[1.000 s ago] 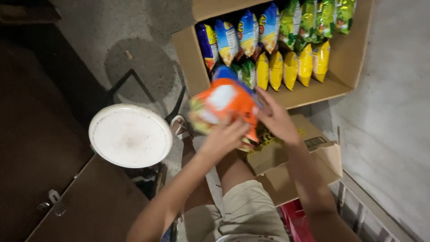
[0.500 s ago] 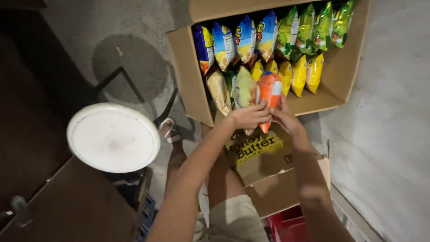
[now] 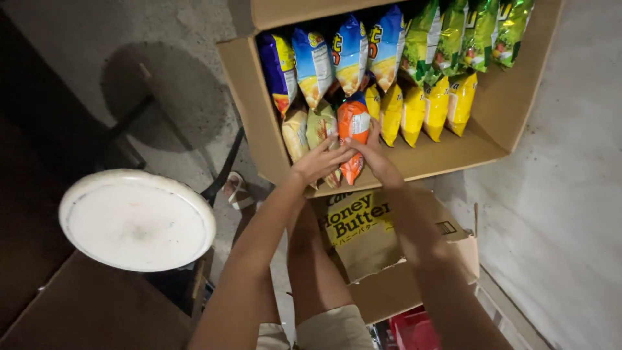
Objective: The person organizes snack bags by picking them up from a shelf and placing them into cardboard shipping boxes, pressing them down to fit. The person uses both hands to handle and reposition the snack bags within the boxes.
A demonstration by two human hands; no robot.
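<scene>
Nearest, a smaller brown carton (image 3: 382, 253) lies just below the big cardboard box (image 3: 249, 110). Left hand (image 3: 317, 162) and right hand (image 3: 376, 155), fingers closed around it, hold an orange snack bag (image 3: 353, 123) inside the box's front row, beside tan bags (image 3: 304, 129), below blue bags (image 3: 330, 58).

One head-worn view here, looking steeply down past the person's own forearms to the floor (image 3: 570, 194). It sits close over the open cardboard box (image 3: 259, 123) ahead, with a round white stool (image 3: 136, 220) at lower left.
</scene>
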